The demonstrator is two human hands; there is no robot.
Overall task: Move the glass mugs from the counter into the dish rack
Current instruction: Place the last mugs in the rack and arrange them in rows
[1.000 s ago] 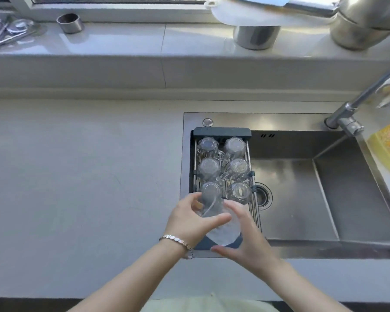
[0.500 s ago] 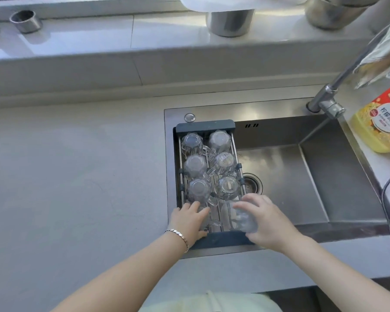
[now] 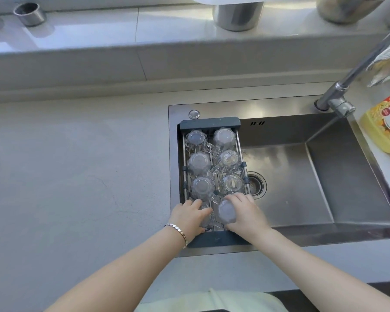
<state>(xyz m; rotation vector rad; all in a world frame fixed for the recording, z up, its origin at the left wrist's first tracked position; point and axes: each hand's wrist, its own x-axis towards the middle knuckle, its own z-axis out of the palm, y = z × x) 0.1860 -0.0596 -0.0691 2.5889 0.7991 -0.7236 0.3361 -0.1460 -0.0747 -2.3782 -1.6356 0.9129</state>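
Observation:
A dark-framed dish rack [image 3: 209, 122] spans the left end of the steel sink. Several clear glass mugs stand upside down in it in two columns, such as the far-left mug [image 3: 196, 138]. My right hand [image 3: 243, 213] grips an upturned glass mug [image 3: 226, 212] in the rack's near right slot. My left hand [image 3: 188, 216] covers another glass mug [image 3: 207, 218] in the near left slot; that mug is mostly hidden by my fingers.
The steel sink basin [image 3: 302, 176] with its drain [image 3: 257, 184] lies right of the rack. A faucet [image 3: 340, 93] rises at the back right, beside a yellow detergent bottle [image 3: 385, 129]. Steel cups [image 3: 29, 13] and pots stand on the window ledge. The grey counter [image 3: 77, 176] stretches left.
A second ago both hands held one mug above the rack's near end. They have lowered and parted, each hand now on a mug in the rack's near row.

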